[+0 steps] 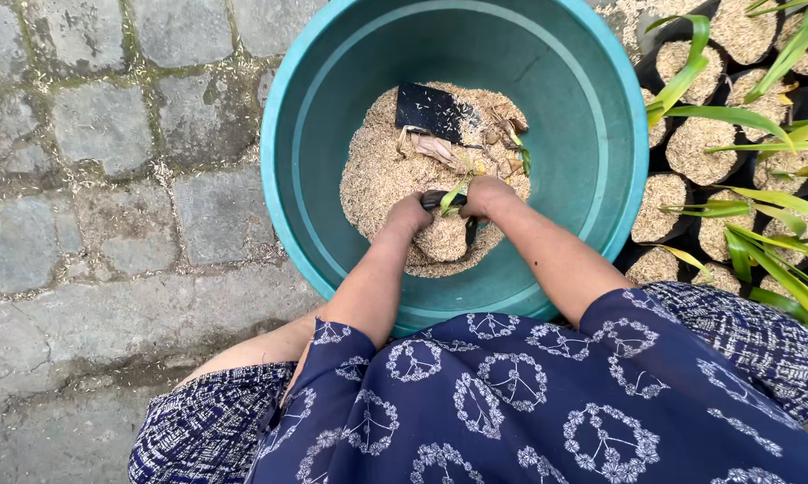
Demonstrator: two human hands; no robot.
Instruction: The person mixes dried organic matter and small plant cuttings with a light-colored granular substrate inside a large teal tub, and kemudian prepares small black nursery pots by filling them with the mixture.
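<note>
We see 2 hands low in the teal tub (332, 116), both pressed around a small black grow bag (446, 235) packed with rice husk. The left hand (410, 213) and right hand (486, 194) close their fingers on the bag's rim. The bag stands upright, long axis vertical, mouth upward, a green shoot (453, 194) leaning between the fingers. Beyond the fingers lies a flat empty black bag (429, 111) on the husk heap (377, 170). Right of the right hand, outside the tub, filled seedling bags (691, 148) crowd together.

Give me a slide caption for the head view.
Both hands pack a seedling bag with rice husk inside a teal tub.
</note>
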